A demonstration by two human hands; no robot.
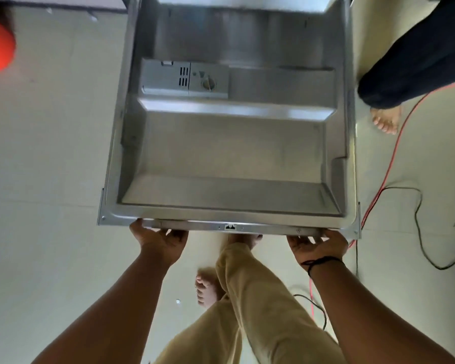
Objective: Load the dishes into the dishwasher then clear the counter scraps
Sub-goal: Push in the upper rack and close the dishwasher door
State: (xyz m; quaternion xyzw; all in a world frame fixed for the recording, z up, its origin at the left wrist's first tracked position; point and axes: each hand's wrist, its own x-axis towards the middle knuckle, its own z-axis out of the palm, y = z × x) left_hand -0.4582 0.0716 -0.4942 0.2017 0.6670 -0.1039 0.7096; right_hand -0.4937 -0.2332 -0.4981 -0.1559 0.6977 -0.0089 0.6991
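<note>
Head view: dishwasher door (231, 143) folded down flat mid-frame, free edge running left to right low in frame — left hand (159, 241) and right hand (317, 246) both gripping that edge from beneath, equally near

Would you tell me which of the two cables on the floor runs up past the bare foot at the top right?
The red cable. It climbs beside the dishwasher door past the other person's foot, while the black cable loops lower, toward the right edge.
</note>
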